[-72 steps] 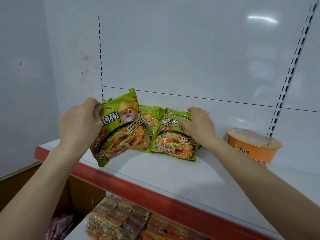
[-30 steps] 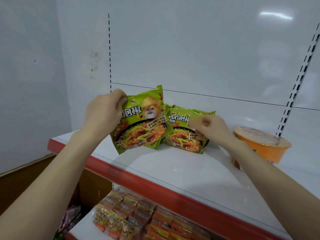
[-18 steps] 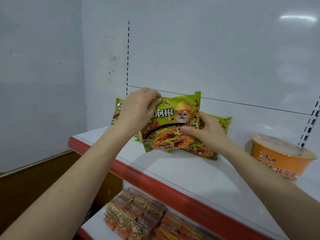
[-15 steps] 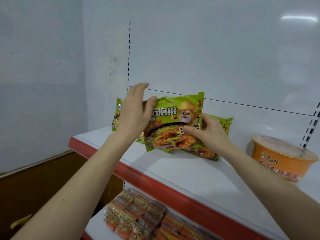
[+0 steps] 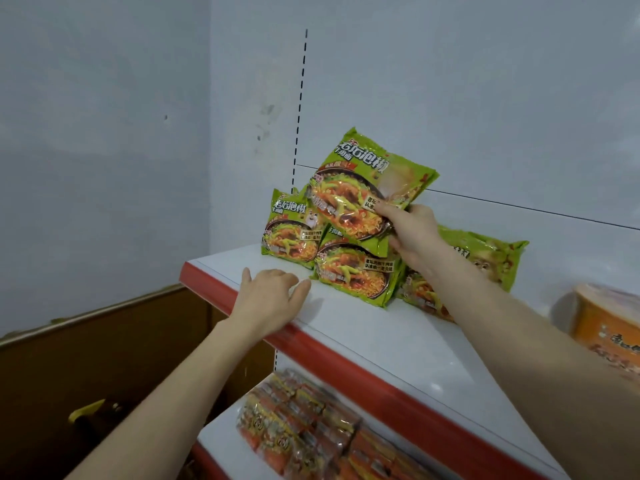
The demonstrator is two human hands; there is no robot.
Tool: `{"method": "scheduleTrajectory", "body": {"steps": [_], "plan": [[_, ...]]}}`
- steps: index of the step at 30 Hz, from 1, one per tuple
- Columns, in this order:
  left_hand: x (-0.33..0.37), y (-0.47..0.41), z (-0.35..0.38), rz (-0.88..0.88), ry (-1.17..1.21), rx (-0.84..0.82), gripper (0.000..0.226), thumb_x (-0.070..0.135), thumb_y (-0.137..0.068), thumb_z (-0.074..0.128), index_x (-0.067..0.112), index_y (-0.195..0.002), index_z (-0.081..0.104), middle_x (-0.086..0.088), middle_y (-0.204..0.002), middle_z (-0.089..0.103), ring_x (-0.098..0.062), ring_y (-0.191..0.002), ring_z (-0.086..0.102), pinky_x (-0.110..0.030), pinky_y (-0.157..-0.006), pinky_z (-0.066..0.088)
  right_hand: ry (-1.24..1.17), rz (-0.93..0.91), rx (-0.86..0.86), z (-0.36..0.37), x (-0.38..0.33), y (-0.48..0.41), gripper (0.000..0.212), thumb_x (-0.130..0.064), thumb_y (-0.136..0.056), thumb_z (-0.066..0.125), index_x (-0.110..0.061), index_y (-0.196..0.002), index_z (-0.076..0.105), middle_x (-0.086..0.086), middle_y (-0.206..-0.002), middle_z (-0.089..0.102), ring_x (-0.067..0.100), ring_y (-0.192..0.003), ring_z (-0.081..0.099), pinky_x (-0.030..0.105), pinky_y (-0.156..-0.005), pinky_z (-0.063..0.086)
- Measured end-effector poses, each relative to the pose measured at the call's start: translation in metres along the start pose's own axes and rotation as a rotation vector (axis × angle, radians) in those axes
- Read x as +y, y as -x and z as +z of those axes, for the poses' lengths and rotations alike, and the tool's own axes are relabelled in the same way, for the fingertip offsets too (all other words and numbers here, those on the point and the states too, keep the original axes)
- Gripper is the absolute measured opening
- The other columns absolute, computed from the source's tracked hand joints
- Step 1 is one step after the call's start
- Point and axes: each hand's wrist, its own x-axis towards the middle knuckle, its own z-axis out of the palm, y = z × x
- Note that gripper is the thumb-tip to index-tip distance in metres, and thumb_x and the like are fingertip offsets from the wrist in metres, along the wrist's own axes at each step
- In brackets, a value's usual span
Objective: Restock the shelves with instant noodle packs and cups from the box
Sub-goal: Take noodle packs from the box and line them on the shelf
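Observation:
Green instant noodle packs stand on the white shelf [image 5: 391, 334] with the red front edge. My right hand [image 5: 412, 233] grips one green pack [image 5: 360, 195] by its lower right side and holds it tilted above the others. Below it a second green pack [image 5: 356, 271] leans on the shelf, a third [image 5: 291, 230] stands at the far left, and another [image 5: 485, 254] lies behind my right forearm. My left hand [image 5: 270, 299] rests open on the shelf near its front edge, just left of the leaning pack, holding nothing.
An orange noodle cup [image 5: 609, 327] stands on the shelf at the right. Red and orange noodle packs [image 5: 311, 431] fill the lower shelf. The brown cardboard box [image 5: 104, 341] stands at the lower left. The white slotted back panel [image 5: 485, 98] rises behind the shelf.
My left hand let go of the front pack and dropped to the shelf near its edge. My right hand lifted that pack up and tilted it. The view shifted left.

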Motion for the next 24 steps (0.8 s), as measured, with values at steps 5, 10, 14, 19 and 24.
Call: {"method": "scheduleTrajectory", "body": {"steps": [5, 10, 14, 19, 24], "plan": [[-0.035, 0.001, 0.01, 0.039, -0.009, -0.091, 0.066, 0.054, -0.085, 0.005, 0.018, -0.093, 0.06, 0.002, -0.105, 0.06, -0.02, -0.106, 0.052, -0.059, -0.107, 0.019, 0.124, 0.012, -0.005, 0.07, 0.034, -0.03, 0.026, -0.017, -0.08, 0.067, -0.002, -0.099, 0.056, 0.014, -0.095, 0.064, 0.027, -0.081, 0.062, 0.031, -0.066, 0.047], [-0.037, 0.003, 0.023, -0.025, 0.072, -0.054, 0.044, 0.037, -0.099, 0.017, 0.019, -0.118, 0.052, -0.001, -0.121, 0.05, -0.023, -0.12, 0.041, -0.055, -0.111, 0.009, 0.327, 0.015, -0.037, 0.119, 0.069, -0.044, 0.025, -0.017, -0.085, 0.063, -0.003, -0.09, 0.042, 0.008, -0.083, 0.047, 0.023, -0.08, 0.045, 0.03, -0.062, 0.037], [-0.035, 0.003, 0.026, -0.046, 0.12, -0.009, 0.037, 0.031, -0.1, 0.021, 0.018, -0.118, 0.051, -0.001, -0.12, 0.049, -0.022, -0.119, 0.04, -0.053, -0.112, 0.009, 0.475, 0.018, -0.031, 0.131, 0.09, -0.056, 0.026, -0.016, -0.089, 0.058, -0.007, -0.087, 0.034, -0.001, -0.064, 0.029, 0.012, -0.055, 0.03, 0.024, -0.045, 0.022], [-0.037, 0.002, 0.028, -0.022, 0.107, 0.011, 0.04, 0.032, -0.1, 0.019, 0.017, -0.114, 0.053, -0.001, -0.116, 0.05, -0.021, -0.116, 0.041, -0.052, -0.112, 0.008, 0.673, -0.04, -0.074, 0.132, 0.095, -0.058, 0.037, -0.02, -0.086, 0.064, -0.006, -0.092, 0.031, -0.002, -0.06, 0.029, 0.008, -0.05, 0.027, 0.021, -0.04, 0.021], [-0.039, 0.003, 0.031, 0.029, 0.06, 0.037, 0.066, 0.045, -0.085, -0.002, 0.018, -0.109, 0.054, 0.001, -0.11, 0.05, -0.019, -0.111, 0.044, -0.052, -0.11, 0.01, 0.914, -0.125, -0.135, 0.128, 0.091, -0.053, 0.042, -0.029, -0.077, 0.074, -0.006, -0.082, 0.039, -0.001, -0.061, 0.033, 0.013, -0.052, 0.035, 0.024, -0.041, 0.02]]}}
